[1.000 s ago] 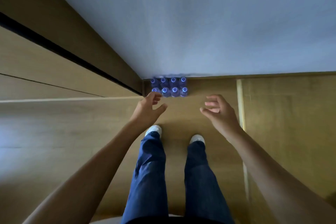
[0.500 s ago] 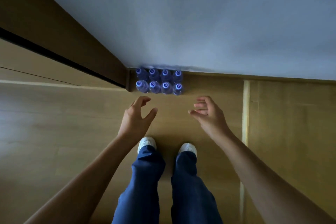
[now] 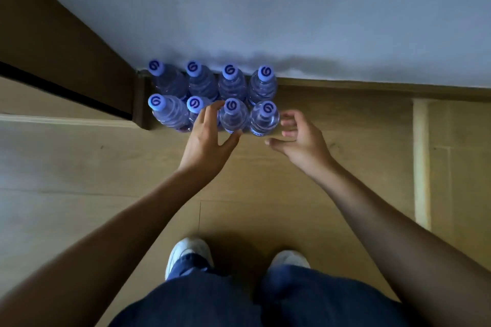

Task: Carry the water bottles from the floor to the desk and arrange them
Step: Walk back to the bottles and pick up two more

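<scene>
Edges: the water bottles (image 3: 212, 95) stand on the wooden floor (image 3: 332, 180) hard against the pale wall (image 3: 265, 8), in the corner where a dark wood panel (image 3: 66, 42) meets it
Open room: bare floor lies to the right of the pack along the wall and in front of it, between the bottles and the white shoes (image 3: 190, 255)
Count: eight bottles, two rows of four, all upright with blue caps; two hands, two shoes
Left hand (image 3: 206, 141): reaching forward, fingers spread and fairly straight, fingertips over the near row between the second and third bottles, thumb out toward the third; gripping nothing
Right hand (image 3: 300, 138): just beside the rightmost near bottle (image 3: 264, 119), fingers loosely curled toward it, thumb extended below; holding nothing, and contact with the bottle cannot be told
Hands together: apart, flanking the two right-hand bottles of the near row
</scene>
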Tool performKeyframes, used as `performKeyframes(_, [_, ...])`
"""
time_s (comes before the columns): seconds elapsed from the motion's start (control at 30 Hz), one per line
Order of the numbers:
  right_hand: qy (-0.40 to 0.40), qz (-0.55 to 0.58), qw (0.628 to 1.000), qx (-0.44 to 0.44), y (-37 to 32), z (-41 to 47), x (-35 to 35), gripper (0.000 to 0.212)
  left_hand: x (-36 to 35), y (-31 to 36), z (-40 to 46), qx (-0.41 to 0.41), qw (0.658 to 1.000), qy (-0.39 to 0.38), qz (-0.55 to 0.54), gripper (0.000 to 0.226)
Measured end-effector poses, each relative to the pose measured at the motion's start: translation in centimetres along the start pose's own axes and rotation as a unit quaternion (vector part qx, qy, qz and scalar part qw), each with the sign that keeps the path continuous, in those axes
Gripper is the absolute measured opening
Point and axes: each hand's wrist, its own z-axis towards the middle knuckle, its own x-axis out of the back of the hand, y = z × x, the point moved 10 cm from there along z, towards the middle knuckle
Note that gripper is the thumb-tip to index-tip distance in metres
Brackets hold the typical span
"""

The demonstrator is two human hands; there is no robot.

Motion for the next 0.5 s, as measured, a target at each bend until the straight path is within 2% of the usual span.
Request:
performKeyframes(0.17, [-0.01,-0.017,0.996,0.092,1.7,5.5,-1.8,0.073,-3.1,-2.7,3.3,-0.032,0.999,0.003,-0.012,0.071])
performKeyframes(0.37, [0.011,0.021,0.985,0.171,2.7,7.4,-2.8,0.07,-4.3,-3.5,4.1,-0.048,0.997,0.034,-0.047,0.067])
performKeyframes(0.5, [0.025,0.025,0.982,0.188,2.6,7.4,-3.1,0.069,-4.3,-3.5,4.4,-0.052,0.998,0.043,-0.011,0.059])
